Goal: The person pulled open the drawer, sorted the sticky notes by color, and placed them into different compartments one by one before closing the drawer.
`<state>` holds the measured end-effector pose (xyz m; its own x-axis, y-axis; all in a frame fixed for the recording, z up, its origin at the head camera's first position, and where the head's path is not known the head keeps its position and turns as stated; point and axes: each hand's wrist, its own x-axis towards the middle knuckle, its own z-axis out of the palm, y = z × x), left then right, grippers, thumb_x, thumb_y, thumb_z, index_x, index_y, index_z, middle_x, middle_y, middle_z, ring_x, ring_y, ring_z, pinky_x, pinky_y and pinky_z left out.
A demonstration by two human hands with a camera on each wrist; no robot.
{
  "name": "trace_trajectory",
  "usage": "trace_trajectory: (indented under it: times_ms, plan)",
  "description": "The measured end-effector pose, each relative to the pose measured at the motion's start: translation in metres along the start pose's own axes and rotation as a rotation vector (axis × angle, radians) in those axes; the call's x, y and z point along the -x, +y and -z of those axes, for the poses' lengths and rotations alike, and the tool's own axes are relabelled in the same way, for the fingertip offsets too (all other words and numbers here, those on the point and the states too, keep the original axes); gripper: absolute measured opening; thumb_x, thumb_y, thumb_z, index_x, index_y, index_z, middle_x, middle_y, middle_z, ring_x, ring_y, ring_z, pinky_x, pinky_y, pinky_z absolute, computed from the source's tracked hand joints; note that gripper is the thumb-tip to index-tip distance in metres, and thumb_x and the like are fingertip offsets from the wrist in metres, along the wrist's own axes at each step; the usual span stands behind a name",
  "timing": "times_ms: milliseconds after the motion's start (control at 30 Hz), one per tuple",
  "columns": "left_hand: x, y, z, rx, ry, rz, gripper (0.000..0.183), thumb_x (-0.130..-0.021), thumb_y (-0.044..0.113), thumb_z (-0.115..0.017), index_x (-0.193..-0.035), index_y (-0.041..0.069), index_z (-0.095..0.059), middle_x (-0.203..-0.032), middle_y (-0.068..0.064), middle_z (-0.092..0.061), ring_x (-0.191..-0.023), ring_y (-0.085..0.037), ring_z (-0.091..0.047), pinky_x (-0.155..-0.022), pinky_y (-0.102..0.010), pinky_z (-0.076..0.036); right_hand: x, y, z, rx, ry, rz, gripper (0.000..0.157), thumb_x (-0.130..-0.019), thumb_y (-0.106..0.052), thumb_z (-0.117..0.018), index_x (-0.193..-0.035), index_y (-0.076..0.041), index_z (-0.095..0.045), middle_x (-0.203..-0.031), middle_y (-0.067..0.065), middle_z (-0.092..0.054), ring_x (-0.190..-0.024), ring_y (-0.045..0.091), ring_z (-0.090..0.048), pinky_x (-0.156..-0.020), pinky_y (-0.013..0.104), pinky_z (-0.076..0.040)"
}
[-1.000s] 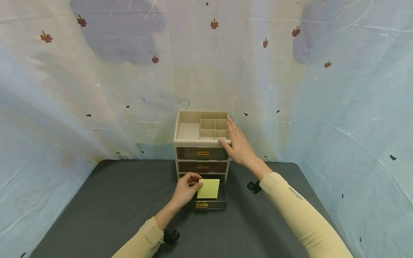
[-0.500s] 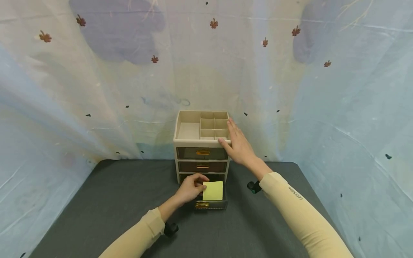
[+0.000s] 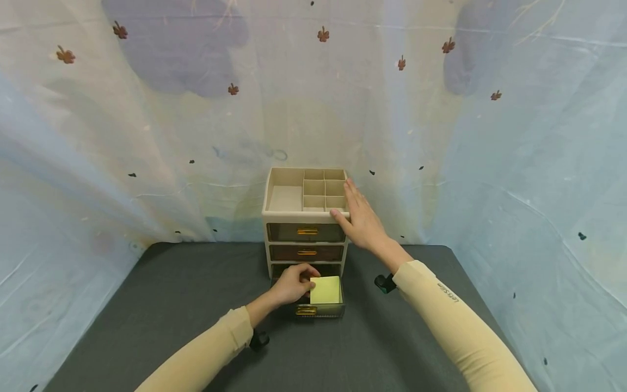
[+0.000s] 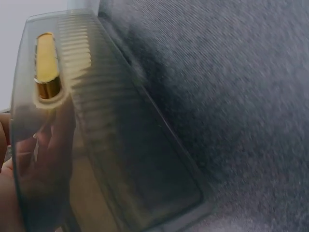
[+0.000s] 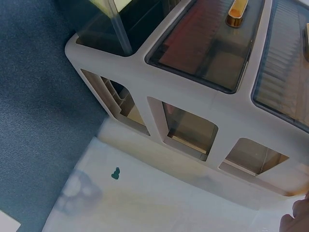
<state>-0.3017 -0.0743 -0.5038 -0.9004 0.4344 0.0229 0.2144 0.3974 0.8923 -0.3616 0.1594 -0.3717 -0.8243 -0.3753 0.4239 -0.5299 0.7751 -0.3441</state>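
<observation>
A beige desktop drawer organizer (image 3: 305,217) stands at the back of the table, its bottom drawer (image 3: 324,311) pulled out. My left hand (image 3: 291,285) pinches the left edge of a yellow sticky note pad (image 3: 325,289), thumb at the front, down inside the drawer's outline. In the left wrist view, the smoky clear drawer front with its gold handle (image 4: 47,60) hides part of this hand. My right hand (image 3: 364,224) rests on the organizer's top right edge with its fingers straight. Only its fingers show at the corner of the right wrist view.
Two upper drawers with gold handles (image 3: 307,232) are pushed in. On top, the organizer's divided tray (image 3: 288,198) has one large and several small compartments. A dark grey cloth (image 3: 196,305) covers the table, and a patterned curtain (image 3: 303,109) hangs behind.
My left hand has moved right and slightly down with the sticky note pad, which now sits lower, behind the drawer front. The right hand stays in place on the organizer.
</observation>
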Motion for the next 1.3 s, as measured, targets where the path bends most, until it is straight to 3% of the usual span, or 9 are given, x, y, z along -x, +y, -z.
trace_trajectory:
  times_ms: [300,533,800,1000,1300]
  plan:
    - [-0.006,-0.011,0.0,-0.131,-0.062,0.022,0.021,-0.097,0.003,-0.072,-0.117,0.007,-0.072,-0.1,-0.005,-0.069,-0.077,-0.016,-0.068,-0.068,-0.035,-0.059,0.0,0.0,0.0,-0.006,-0.011,-0.009,0.083,-0.11,-0.055,-0.038,-0.168,-0.006,-0.005,-0.175,0.008,-0.001,-0.161,0.025,-0.006,-0.13,0.047,-0.011]
    - [-0.011,-0.015,0.0,-0.233,-0.09,0.04,0.02,-0.098,0.009,-0.073,-0.118,0.011,-0.072,-0.109,-0.004,-0.069,-0.091,-0.016,-0.066,-0.079,-0.038,-0.058,0.0,-0.001,0.0,-0.001,-0.005,-0.011,0.083,-0.11,-0.055,-0.038,-0.167,-0.005,-0.005,-0.175,0.011,-0.003,-0.161,0.026,-0.006,-0.129,0.048,-0.012]
    - [-0.013,-0.015,0.0,-0.297,-0.101,0.008,0.021,-0.097,0.009,-0.074,-0.117,0.009,-0.075,-0.111,-0.005,-0.069,-0.091,-0.018,-0.064,-0.078,-0.04,-0.056,-0.001,0.0,0.0,0.001,-0.004,-0.006,0.083,-0.11,-0.055,-0.037,-0.167,-0.004,-0.006,-0.175,0.011,-0.004,-0.161,0.026,-0.006,-0.129,0.048,-0.013]
    - [-0.013,-0.015,-0.002,-0.35,-0.108,0.017,0.022,-0.095,0.008,-0.076,-0.117,0.008,-0.077,-0.114,-0.007,-0.069,-0.097,-0.022,-0.064,-0.079,-0.043,-0.055,0.0,0.002,-0.002,0.004,0.007,0.004,0.085,-0.109,-0.06,-0.034,-0.167,-0.005,-0.006,-0.175,0.012,-0.005,-0.161,0.025,-0.007,-0.129,0.049,-0.014]
    - [-0.014,-0.016,-0.003,-0.387,-0.111,0.044,0.022,-0.096,0.008,-0.076,-0.118,0.009,-0.078,-0.116,-0.008,-0.067,-0.088,-0.018,-0.061,-0.073,-0.039,-0.052,0.0,-0.001,-0.001,-0.001,-0.004,-0.006,0.085,-0.109,-0.061,-0.034,-0.167,-0.006,-0.005,-0.175,0.009,-0.001,-0.161,0.026,-0.006,-0.129,0.048,-0.012]
